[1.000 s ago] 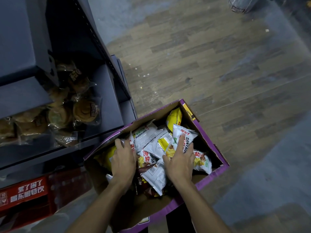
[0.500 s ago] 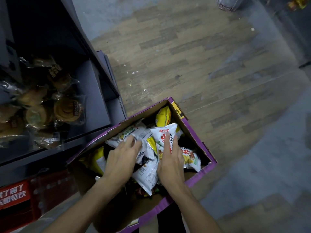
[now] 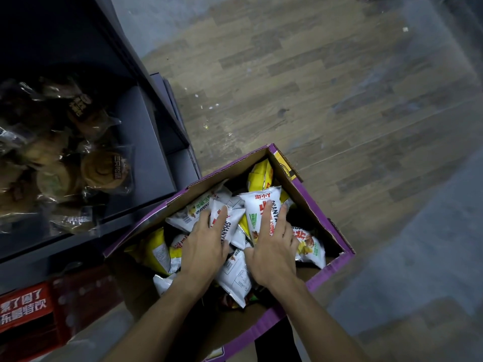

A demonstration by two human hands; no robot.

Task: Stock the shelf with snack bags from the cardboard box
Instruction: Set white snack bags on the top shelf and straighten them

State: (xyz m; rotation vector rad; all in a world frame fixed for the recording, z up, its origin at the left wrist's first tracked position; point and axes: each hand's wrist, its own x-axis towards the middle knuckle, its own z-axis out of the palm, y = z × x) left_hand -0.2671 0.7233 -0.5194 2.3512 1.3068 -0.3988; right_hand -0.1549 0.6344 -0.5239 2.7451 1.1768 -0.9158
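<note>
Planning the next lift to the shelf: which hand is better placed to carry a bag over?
Left, probably. The left hand lies on white snack bags at the side of the cardboard box nearest the shelf; the right hand would have to cross over it.

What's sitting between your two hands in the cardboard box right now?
In the head view, white snack bags fill that gap; one lettered bag stands wedged between the left hand and right hand.
</note>
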